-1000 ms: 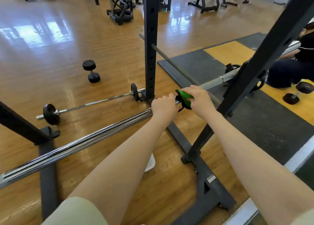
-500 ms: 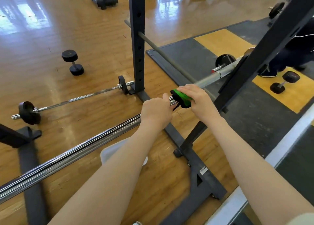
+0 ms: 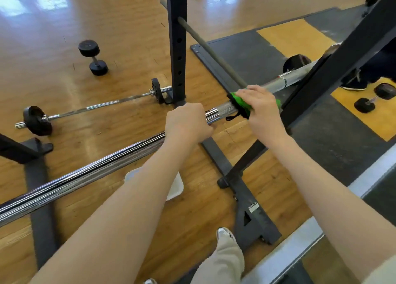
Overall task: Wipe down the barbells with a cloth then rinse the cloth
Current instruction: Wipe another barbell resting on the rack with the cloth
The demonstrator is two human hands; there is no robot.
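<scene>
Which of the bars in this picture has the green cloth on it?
The chrome barbell on the rack, gripped by both hands. The small barbell lies on the floor, and the dull grey bar leans bare.

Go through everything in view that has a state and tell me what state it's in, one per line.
barbell: on the rack, gripped, mid-wipe
green cloth: wrapped over the bar under the right hand
left hand: gripping the bar
right hand: pressing the cloth round the bar
small barbell: lying on the floor
dumbbell: lying on the floor
</scene>
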